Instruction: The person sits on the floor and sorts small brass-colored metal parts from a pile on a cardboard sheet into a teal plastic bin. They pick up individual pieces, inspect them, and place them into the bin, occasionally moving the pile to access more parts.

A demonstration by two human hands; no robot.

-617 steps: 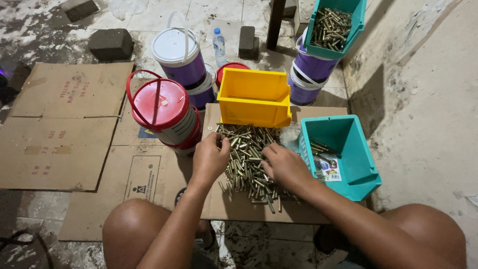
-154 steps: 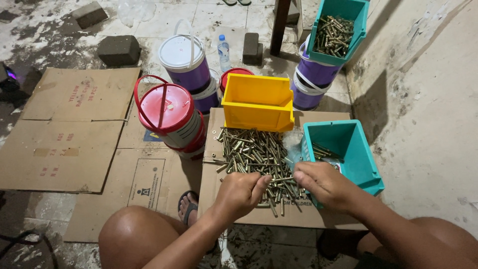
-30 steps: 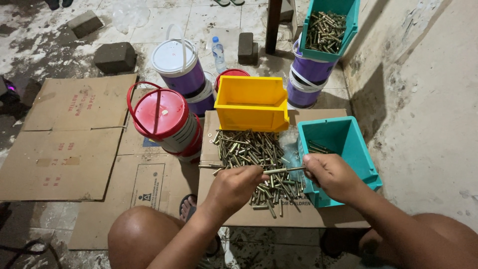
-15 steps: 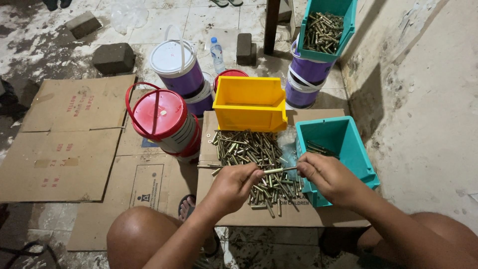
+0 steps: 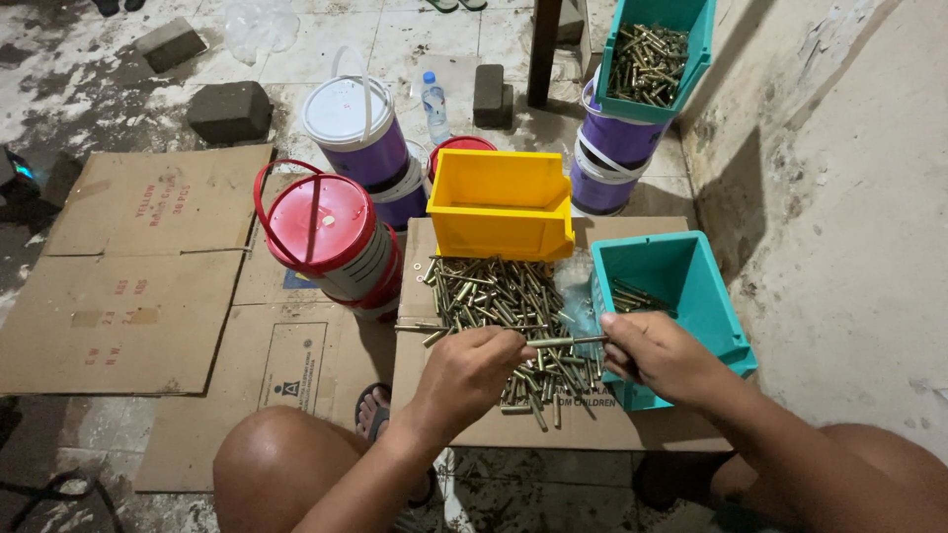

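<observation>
Bolt pile [image 5: 509, 316] covers the cardboard sheet [image 5: 583, 424] centre; bare strip only along its near edge. Yellow bin [image 5: 499, 202] blocks the far side, teal bin [image 5: 681, 296] the right, red-lidded bucket [image 5: 331, 237] the left. Flat cardboard [image 5: 118, 286] further left lies open.

A dirty tiled floor [image 5: 89, 39] carries flattened cardboard sheets [image 5: 128, 266]. On the cardboard, beside the yellow bin [image 5: 499, 202], lie a pile of brass-coloured bolts [image 5: 504, 306], a teal bin [image 5: 676, 296] and a red-lidded bucket [image 5: 331, 242]. Behind the yellow bin stand purple buckets [image 5: 360, 133], a small bottle [image 5: 434, 104] and what look like dark bricks [image 5: 229, 111].
</observation>
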